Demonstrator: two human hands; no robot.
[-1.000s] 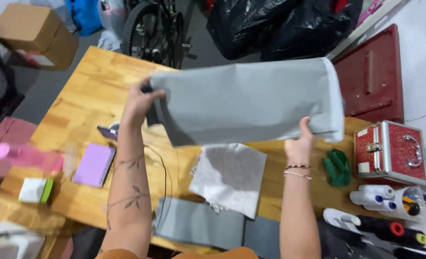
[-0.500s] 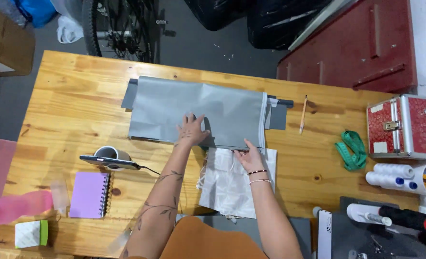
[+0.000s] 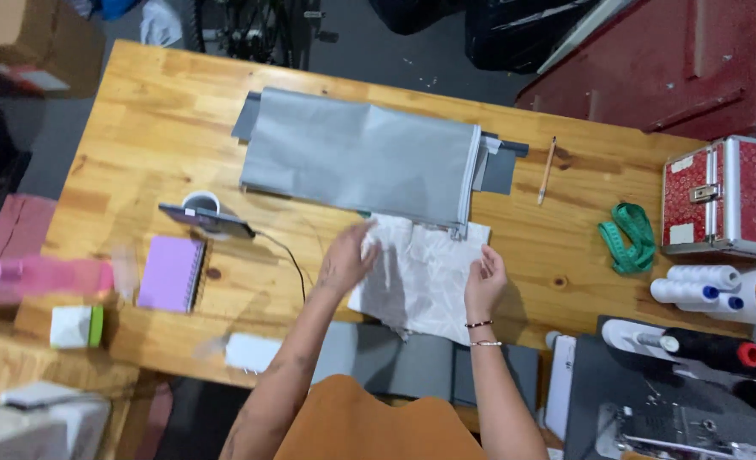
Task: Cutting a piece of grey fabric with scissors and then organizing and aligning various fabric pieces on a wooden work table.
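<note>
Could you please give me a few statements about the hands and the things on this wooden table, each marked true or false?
1. Both hands rest on the crumpled white paper. True: left hand, right hand.
2. The grey fabric hangs in the air. False: it lies flat on the table.
3. The green measuring tape lies left of the red case. True.
4. The purple notebook lies on the grey fabric. False: it lies apart, on bare wood.
</note>
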